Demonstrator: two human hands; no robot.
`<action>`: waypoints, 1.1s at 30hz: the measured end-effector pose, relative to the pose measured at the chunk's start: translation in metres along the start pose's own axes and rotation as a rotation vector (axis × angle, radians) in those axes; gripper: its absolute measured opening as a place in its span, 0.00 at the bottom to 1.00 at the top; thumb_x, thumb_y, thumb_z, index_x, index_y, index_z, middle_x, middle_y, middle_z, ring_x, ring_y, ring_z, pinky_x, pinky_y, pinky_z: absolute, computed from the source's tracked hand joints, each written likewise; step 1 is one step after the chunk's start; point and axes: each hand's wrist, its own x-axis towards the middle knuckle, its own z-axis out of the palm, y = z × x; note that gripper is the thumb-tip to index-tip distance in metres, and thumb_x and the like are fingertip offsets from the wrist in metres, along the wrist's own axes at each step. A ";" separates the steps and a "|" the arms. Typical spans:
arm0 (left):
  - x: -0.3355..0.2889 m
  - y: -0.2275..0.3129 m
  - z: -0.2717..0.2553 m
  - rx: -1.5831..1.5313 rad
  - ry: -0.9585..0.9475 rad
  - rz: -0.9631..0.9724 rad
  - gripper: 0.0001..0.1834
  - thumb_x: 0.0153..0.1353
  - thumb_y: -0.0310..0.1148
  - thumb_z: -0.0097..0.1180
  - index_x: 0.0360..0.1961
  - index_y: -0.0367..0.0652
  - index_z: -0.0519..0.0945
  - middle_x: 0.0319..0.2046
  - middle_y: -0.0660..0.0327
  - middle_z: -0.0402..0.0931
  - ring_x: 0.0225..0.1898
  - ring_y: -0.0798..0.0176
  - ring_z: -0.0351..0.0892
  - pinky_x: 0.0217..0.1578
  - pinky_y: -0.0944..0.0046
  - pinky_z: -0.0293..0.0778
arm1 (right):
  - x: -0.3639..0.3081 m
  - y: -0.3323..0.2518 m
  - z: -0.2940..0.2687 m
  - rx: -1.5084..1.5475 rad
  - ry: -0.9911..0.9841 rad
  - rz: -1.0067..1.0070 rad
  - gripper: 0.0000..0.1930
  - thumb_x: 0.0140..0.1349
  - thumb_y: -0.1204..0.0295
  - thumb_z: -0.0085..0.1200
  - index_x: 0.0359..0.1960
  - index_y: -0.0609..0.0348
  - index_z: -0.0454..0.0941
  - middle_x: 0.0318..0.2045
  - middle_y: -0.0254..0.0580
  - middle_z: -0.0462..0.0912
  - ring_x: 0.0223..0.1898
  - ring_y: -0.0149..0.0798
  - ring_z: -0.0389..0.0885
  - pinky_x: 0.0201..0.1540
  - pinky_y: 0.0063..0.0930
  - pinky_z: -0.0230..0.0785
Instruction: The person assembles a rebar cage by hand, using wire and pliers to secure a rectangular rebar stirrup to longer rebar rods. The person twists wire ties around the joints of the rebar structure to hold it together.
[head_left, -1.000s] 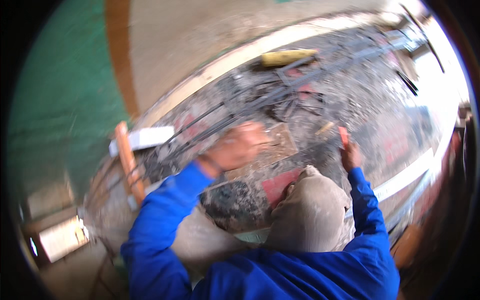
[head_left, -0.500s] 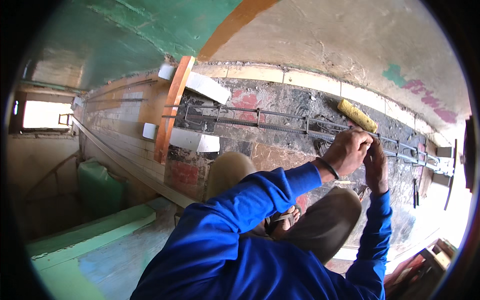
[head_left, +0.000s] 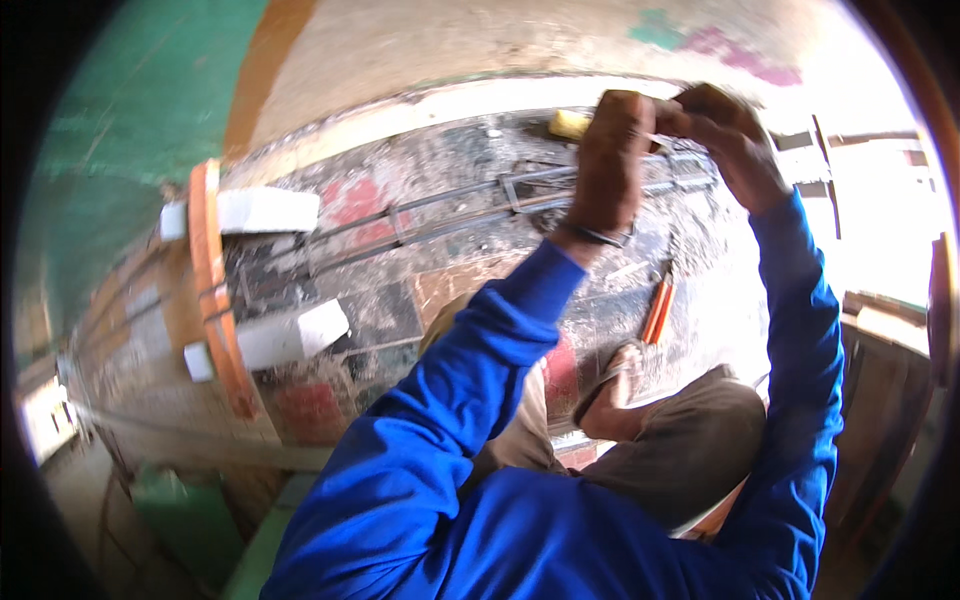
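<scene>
My left hand (head_left: 612, 165) is raised above the floor, its fingers closed in a pinch. Fingertip to fingertip with it, my right hand (head_left: 735, 145) is closed too; whatever lies between them is too small and blurred to make out. Below and behind both hands, a long rebar cage (head_left: 450, 222) of thin bars with square stirrups lies along the floor, partly hidden by my left hand and wrist. A pair of orange-handled pincers (head_left: 658, 310) rests on the floor near my foot.
A brown wooden plank (head_left: 207, 270) lies across the left end, with white blocks (head_left: 265, 211) beside it. Against the wall side, a yellow cylinder (head_left: 570, 124) sits partly behind my left hand. The wall (head_left: 420, 50) bounds the far side. Wooden furniture (head_left: 880, 390) stands at right.
Both hands have lifted off the rebar cage, still close together. The view has shifted to the right, so the plank and blocks appear farther left. The orange-handled pincers now show on the floor.
</scene>
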 end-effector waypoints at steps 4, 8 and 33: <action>0.011 0.007 -0.009 0.136 -0.209 -0.057 0.27 0.71 0.52 0.39 0.42 0.39 0.81 0.33 0.61 0.82 0.31 0.69 0.80 0.33 0.69 0.76 | -0.015 -0.004 -0.018 0.065 -0.074 -0.003 0.16 0.65 0.65 0.54 0.46 0.65 0.73 0.38 0.44 0.81 0.43 0.35 0.80 0.50 0.27 0.70; 0.012 0.015 -0.007 0.280 -0.463 -0.076 0.19 0.64 0.46 0.55 0.37 0.39 0.83 0.29 0.59 0.83 0.30 0.71 0.81 0.32 0.72 0.77 | -0.036 0.008 -0.036 0.110 -0.073 -0.007 0.18 0.65 0.65 0.53 0.51 0.66 0.73 0.33 0.42 0.80 0.37 0.32 0.81 0.44 0.26 0.74; 0.006 -0.197 0.136 1.588 -0.573 0.237 0.44 0.44 0.47 0.71 0.60 0.36 0.69 0.64 0.48 0.59 0.68 0.47 0.52 0.67 0.48 0.49 | -0.080 0.274 -0.239 -0.071 0.379 0.102 0.13 0.63 0.69 0.52 0.43 0.67 0.80 0.28 0.46 0.84 0.28 0.34 0.82 0.33 0.29 0.75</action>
